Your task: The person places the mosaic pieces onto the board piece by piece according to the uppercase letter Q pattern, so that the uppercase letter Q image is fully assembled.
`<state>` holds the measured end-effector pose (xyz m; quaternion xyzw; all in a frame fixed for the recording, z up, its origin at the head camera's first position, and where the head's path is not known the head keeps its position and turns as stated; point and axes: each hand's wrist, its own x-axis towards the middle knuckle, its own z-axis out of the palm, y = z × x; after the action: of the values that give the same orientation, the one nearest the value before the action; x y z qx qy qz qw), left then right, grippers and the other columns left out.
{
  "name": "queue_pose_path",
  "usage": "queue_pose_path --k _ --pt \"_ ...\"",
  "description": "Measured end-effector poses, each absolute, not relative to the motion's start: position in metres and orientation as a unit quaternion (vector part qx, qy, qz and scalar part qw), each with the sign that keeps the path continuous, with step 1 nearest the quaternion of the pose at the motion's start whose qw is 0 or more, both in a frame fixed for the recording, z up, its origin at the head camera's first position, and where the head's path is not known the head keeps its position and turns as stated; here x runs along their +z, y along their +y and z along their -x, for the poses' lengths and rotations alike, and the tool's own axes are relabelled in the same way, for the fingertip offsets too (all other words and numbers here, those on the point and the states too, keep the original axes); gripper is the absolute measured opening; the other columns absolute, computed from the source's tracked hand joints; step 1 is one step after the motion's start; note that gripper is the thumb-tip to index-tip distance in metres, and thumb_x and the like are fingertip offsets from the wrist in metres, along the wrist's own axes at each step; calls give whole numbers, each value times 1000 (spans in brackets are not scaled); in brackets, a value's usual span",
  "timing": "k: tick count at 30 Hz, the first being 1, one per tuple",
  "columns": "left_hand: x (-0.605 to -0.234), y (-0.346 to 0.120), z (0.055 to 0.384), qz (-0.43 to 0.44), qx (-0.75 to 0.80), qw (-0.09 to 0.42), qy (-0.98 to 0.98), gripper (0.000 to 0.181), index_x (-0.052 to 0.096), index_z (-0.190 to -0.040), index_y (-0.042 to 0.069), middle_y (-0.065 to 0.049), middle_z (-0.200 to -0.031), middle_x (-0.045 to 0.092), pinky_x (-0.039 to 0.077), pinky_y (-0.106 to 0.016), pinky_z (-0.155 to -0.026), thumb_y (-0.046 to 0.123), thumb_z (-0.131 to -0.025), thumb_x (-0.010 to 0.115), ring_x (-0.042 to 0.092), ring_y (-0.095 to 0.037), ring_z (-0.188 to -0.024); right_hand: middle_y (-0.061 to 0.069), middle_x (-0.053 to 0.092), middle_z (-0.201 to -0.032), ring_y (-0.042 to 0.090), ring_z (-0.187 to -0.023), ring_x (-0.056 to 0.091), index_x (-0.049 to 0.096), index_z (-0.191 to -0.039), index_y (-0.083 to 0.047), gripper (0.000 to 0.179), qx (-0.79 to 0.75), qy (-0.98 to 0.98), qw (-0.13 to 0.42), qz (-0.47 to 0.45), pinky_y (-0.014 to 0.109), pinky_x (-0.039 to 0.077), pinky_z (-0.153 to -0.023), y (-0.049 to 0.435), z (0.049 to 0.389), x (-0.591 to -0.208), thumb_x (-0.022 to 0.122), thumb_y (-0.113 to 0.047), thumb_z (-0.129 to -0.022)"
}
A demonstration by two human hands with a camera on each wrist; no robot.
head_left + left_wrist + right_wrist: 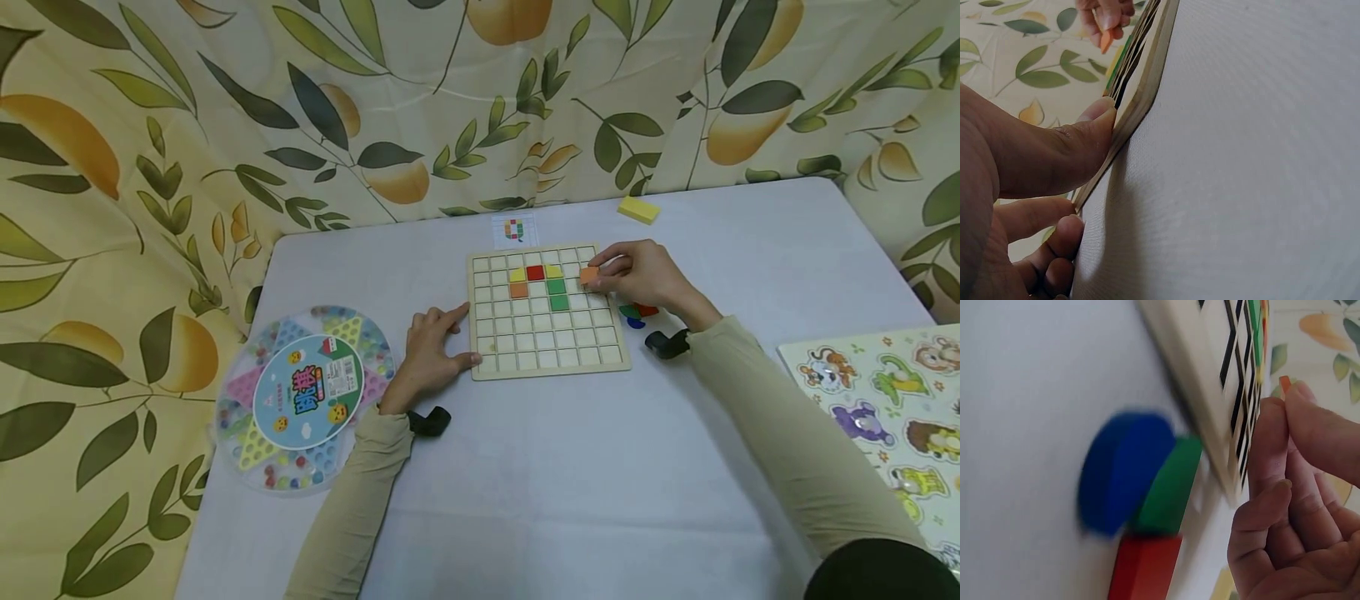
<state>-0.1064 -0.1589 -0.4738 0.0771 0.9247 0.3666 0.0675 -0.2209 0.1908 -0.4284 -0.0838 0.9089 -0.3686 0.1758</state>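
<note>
A wooden grid board (525,325) lies mid-table, bearing several coloured pieces: a red square (535,272), an orange square (519,290), green squares (557,287) and yellow corner pieces (517,275). Over the board's upper right part, my right hand (647,273) pinches an orange square block (588,275) between thumb and finger. My left hand (431,350) touches the board's left edge with thumb and index finger. Beside the board's right edge, under the right hand, lie a blue rounded block (1125,472), a green block (1169,487) and a red block (1144,569).
A small pattern card (514,230) lies behind the board, and a yellow block (638,210) stands at the back right. On the left is a round marble game board (307,400) with a printed label. A sheet of animal pictures (892,417) lies at the right edge.
</note>
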Motion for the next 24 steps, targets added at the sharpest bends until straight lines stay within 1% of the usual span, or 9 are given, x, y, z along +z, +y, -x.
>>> queue_pose_path --k 3,5,8,13,16,20,24 --pt "-474 -159 107 -78 366 66 925 86 47 -161 15 -10 -111 55 30 -44 -95 26 -86 87 36 -27 -101 14 80 -105 25 -97 69 73 -124 -7 38 -376 906 164 107 35 46 -84 184 220 -431 84 -27 -93" --pt "-475 -159 107 -78 367 66 924 86 47 -161 14 -10 -110 55 29 -43 -95 25 -86 87 36 -27 -101 12 80 -102 22 -94 69 74 -122 -7 38 -383 902 158 121 35 45 -85 179 220 -432 86 -27 -91" --pt "-476 -159 107 -78 369 66 924 86 47 -161 15 -10 -109 54 29 -42 -93 25 -85 87 35 -27 -100 12 79 -103 20 -93 70 75 -122 -7 37 -396 895 158 133 35 45 -85 172 219 -433 86 -25 -91" --pt "-477 -159 108 -76 368 65 924 87 47 -161 15 -8 -108 53 28 -42 -93 25 -85 87 35 -26 -100 11 78 -103 22 -93 69 76 -120 -8 35 -409 885 166 146 37 45 -88 161 219 -436 87 -23 -91" --pt "-477 -159 108 -75 370 67 924 87 47 -161 16 -8 -107 52 28 -42 -94 25 -85 87 35 -26 -100 9 77 -100 21 -90 68 78 -117 -8 33 -409 884 163 159 33 47 -85 156 219 -438 88 -23 -89" --pt "-477 -158 108 -73 368 69 925 87 47 -162 16 -9 -108 52 29 -43 -95 25 -85 87 35 -26 -100 9 78 -99 17 -86 66 79 -112 -6 31 -409 882 149 180 26 47 -77 147 218 -439 89 -23 -88" --pt "-477 -159 109 -72 364 70 926 87 47 -162 16 -9 -108 53 29 -43 -95 26 -85 87 35 -26 -101 8 79 -96 14 -82 66 82 -108 -6 28 -409 880 142 194 24 48 -75 137 218 -440 91 -21 -86"
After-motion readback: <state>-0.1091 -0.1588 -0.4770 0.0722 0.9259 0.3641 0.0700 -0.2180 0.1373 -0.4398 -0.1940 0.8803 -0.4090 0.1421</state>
